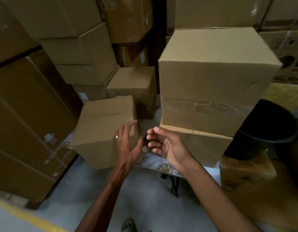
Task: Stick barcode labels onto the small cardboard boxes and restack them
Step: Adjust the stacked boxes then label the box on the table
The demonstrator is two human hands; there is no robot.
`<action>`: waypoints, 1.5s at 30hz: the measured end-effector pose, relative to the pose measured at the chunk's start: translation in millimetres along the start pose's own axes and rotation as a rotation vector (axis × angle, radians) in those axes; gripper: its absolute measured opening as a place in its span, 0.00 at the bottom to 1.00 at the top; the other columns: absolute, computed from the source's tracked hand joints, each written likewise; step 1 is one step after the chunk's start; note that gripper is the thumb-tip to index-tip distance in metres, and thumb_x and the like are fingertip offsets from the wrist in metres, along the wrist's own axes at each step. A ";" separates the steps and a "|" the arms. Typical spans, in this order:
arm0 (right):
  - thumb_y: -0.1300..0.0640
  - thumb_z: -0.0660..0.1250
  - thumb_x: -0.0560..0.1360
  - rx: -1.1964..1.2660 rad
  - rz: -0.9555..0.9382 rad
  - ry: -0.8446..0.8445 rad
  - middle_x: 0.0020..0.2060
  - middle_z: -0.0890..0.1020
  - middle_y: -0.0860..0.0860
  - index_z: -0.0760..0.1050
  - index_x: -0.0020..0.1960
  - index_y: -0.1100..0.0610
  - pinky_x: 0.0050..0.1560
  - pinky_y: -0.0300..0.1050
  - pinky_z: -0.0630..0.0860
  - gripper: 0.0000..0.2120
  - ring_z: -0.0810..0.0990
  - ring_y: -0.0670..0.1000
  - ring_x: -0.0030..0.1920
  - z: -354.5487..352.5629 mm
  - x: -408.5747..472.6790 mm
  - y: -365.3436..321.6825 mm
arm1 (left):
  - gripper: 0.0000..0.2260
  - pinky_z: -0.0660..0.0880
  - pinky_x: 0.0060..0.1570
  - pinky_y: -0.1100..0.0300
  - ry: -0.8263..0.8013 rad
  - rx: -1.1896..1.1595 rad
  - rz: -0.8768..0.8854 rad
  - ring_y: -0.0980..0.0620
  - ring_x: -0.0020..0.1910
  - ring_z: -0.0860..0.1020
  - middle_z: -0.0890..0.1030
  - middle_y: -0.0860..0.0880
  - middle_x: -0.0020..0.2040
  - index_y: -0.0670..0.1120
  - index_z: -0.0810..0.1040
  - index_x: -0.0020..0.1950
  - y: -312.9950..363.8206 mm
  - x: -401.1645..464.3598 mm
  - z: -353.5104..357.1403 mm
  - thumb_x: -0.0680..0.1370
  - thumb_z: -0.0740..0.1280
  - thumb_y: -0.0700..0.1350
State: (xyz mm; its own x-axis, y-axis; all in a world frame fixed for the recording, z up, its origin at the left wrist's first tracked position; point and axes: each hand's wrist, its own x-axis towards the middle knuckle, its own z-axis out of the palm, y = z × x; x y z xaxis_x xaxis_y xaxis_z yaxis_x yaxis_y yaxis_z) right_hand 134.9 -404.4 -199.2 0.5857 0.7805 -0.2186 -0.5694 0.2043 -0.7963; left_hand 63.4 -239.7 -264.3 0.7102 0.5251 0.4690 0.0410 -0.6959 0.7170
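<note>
A small cardboard box (103, 131) stands at the left end of a low cloth-covered table (155, 162). My left hand (128, 143), a ring on one finger, is spread with straight fingers beside the box's right face; whether it touches is unclear. My right hand (165, 144) hovers close to it, palm turned up, fingers loosely curled, nothing visible in them. The gap between the hands is dark and blurred, and I see no label there. To the right, a taped box (216, 77) sits on top of a lower box (203, 144). Another small box (133, 87) stands behind.
Large cartons (27, 114) wall in the left side and the back. A black bin (268, 131) rests tilted on a carton (245, 178) at the right. Grey floor lies below the table, with a yellow line (27, 216) at the bottom left.
</note>
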 end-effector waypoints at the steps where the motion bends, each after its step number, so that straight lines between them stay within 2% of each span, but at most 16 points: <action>1: 0.52 0.71 0.74 -0.038 0.008 -0.001 0.41 0.86 0.52 0.85 0.46 0.55 0.34 0.35 0.76 0.07 0.83 0.47 0.36 9.4 11.0 3.9 | 0.26 0.74 0.60 0.36 0.015 0.015 -0.023 0.46 0.64 0.74 0.74 0.53 0.64 0.53 0.73 0.71 -9.2 4.6 -11.5 0.72 0.69 0.49; 6: 0.57 0.67 0.80 -0.199 -0.031 0.013 0.42 0.86 0.53 0.83 0.49 0.57 0.37 0.36 0.78 0.07 0.84 0.47 0.40 48.9 64.9 19.8 | 0.27 0.72 0.64 0.40 0.035 0.109 -0.066 0.42 0.67 0.72 0.73 0.47 0.66 0.51 0.73 0.71 -47.4 31.9 -60.5 0.72 0.69 0.49; 9: 0.59 0.70 0.79 -0.317 -0.070 0.105 0.42 0.85 0.53 0.84 0.51 0.61 0.38 0.40 0.80 0.06 0.83 0.48 0.40 65.1 102.2 29.4 | 0.27 0.71 0.68 0.45 0.059 0.188 -0.110 0.41 0.66 0.72 0.72 0.46 0.66 0.52 0.74 0.71 -66.2 54.7 -81.2 0.71 0.68 0.52; 11: 0.60 0.72 0.78 -0.458 -0.164 0.187 0.41 0.85 0.50 0.85 0.49 0.59 0.43 0.45 0.82 0.04 0.83 0.49 0.42 71.8 128.6 35.4 | 0.28 0.67 0.67 0.50 0.077 0.264 -0.143 0.40 0.66 0.71 0.72 0.44 0.65 0.50 0.75 0.70 -80.1 68.5 -95.1 0.70 0.67 0.53; 13: 0.59 0.72 0.77 -0.643 -0.300 0.274 0.42 0.84 0.45 0.84 0.48 0.54 0.47 0.41 0.81 0.03 0.83 0.46 0.45 76.2 149.8 38.7 | 0.28 0.69 0.68 0.43 0.065 0.303 -0.186 0.40 0.68 0.70 0.71 0.44 0.67 0.51 0.75 0.70 -88.7 81.4 -106.6 0.70 0.65 0.57; 16: 0.56 0.71 0.76 -1.082 -0.478 0.393 0.56 0.81 0.47 0.83 0.55 0.51 0.61 0.43 0.74 0.09 0.76 0.47 0.59 83.9 179.9 45.7 | 0.27 0.62 0.72 0.37 -0.026 0.420 -0.240 0.40 0.75 0.62 0.65 0.45 0.75 0.55 0.75 0.70 -107.2 100.3 -117.2 0.71 0.63 0.60; 18: 0.51 0.70 0.76 -1.405 -0.418 0.409 0.68 0.73 0.50 0.80 0.63 0.49 0.71 0.53 0.66 0.15 0.65 0.53 0.71 88.8 196.0 50.4 | 0.29 0.60 0.73 0.36 -0.096 0.517 -0.250 0.38 0.77 0.58 0.62 0.44 0.78 0.56 0.76 0.70 -121.1 109.2 -121.6 0.71 0.58 0.64; 20: 0.46 0.68 0.78 -1.575 -0.291 0.404 0.77 0.61 0.54 0.73 0.70 0.48 0.77 0.62 0.58 0.21 0.54 0.60 0.78 91.9 207.7 55.3 | 0.33 0.60 0.74 0.36 -0.156 0.547 -0.272 0.38 0.78 0.55 0.59 0.43 0.80 0.56 0.74 0.72 -133.8 112.9 -123.7 0.71 0.54 0.67; 21: 0.44 0.65 0.79 -1.598 -0.237 0.403 0.79 0.56 0.55 0.70 0.71 0.48 0.77 0.64 0.55 0.22 0.50 0.63 0.79 93.5 212.3 57.4 | 0.33 0.58 0.74 0.36 -0.186 0.567 -0.285 0.37 0.78 0.54 0.59 0.43 0.81 0.56 0.73 0.74 -140.2 113.9 -123.8 0.72 0.54 0.67; 23: 0.39 0.61 0.80 -1.610 -0.159 0.436 0.80 0.50 0.58 0.65 0.74 0.47 0.77 0.63 0.58 0.24 0.50 0.66 0.79 95.4 219.6 61.8 | 0.32 0.55 0.76 0.38 -0.242 0.605 -0.317 0.36 0.79 0.54 0.57 0.44 0.82 0.57 0.70 0.76 -149.6 115.4 -123.0 0.75 0.54 0.66; 25: 0.35 0.57 0.80 -1.629 -0.114 0.494 0.81 0.49 0.60 0.59 0.77 0.46 0.73 0.61 0.63 0.29 0.56 0.66 0.78 96.4 222.3 65.9 | 0.28 0.55 0.76 0.39 -0.290 0.583 -0.365 0.35 0.80 0.53 0.53 0.47 0.83 0.58 0.65 0.79 -152.5 117.7 -120.0 0.79 0.57 0.64; 27: 0.31 0.54 0.79 -1.628 -0.084 0.535 0.81 0.48 0.62 0.53 0.80 0.45 0.73 0.61 0.64 0.34 0.58 0.65 0.77 97.8 221.3 69.8 | 0.29 0.58 0.76 0.40 -0.323 0.561 -0.405 0.34 0.79 0.54 0.49 0.47 0.84 0.59 0.59 0.81 -151.1 117.2 -117.5 0.81 0.59 0.62; 32: 0.26 0.50 0.78 -1.703 -0.073 0.560 0.81 0.47 0.62 0.47 0.82 0.44 0.73 0.60 0.63 0.39 0.58 0.65 0.77 102.5 212.2 77.8 | 0.30 0.59 0.74 0.41 -0.304 0.641 -0.375 0.33 0.78 0.55 0.46 0.39 0.83 0.56 0.55 0.83 -143.1 102.7 -121.1 0.82 0.56 0.63; 37: 0.26 0.55 0.76 -1.698 -0.137 0.582 0.80 0.51 0.61 0.51 0.81 0.43 0.67 0.58 0.69 0.40 0.63 0.65 0.74 107.2 193.8 82.7 | 0.32 0.59 0.72 0.35 -0.310 0.669 -0.330 0.29 0.77 0.53 0.50 0.47 0.84 0.55 0.55 0.82 -126.8 83.8 -120.0 0.81 0.56 0.64; 41: 0.26 0.60 0.73 -1.655 -0.221 0.590 0.76 0.58 0.59 0.57 0.78 0.44 0.63 0.58 0.72 0.40 0.66 0.64 0.70 105.0 167.4 86.3 | 0.31 0.59 0.72 0.36 -0.278 0.619 -0.336 0.32 0.78 0.53 0.52 0.49 0.84 0.56 0.59 0.82 -108.7 58.4 -119.7 0.80 0.58 0.63; 45: 0.26 0.63 0.71 -1.581 -0.308 0.599 0.77 0.55 0.56 0.60 0.78 0.44 0.65 0.59 0.70 0.41 0.64 0.63 0.72 105.2 127.6 87.1 | 0.32 0.61 0.71 0.37 -0.160 0.563 -0.351 0.34 0.77 0.54 0.54 0.51 0.83 0.58 0.64 0.79 -85.9 29.1 -122.4 0.77 0.58 0.66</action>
State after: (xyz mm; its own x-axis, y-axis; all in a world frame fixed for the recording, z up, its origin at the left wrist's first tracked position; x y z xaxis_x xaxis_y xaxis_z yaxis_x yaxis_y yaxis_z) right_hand 99.4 -224.8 -237.1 0.8828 0.4393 0.1661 0.4587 -0.7304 -0.5061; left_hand -5.5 -104.7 -249.1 0.6816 0.7173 0.1444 0.6166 -0.6693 0.4145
